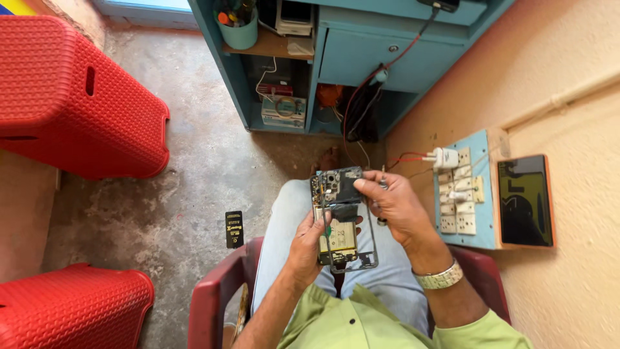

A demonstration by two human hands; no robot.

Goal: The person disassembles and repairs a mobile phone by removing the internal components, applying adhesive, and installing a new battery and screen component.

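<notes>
At the frame's centre, the left hand grips the opened phone from its left edge, long axis running up-frame. The right hand pinches the phone's upper right part, nearer the camera module.

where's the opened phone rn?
Head view, centre: the opened phone is over the person's lap, gripped by the left hand, right hand at its top edge.

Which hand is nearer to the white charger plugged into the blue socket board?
Right. The right hand is just left of the white charger; the left hand is lower, beyond the opened phone.
</notes>
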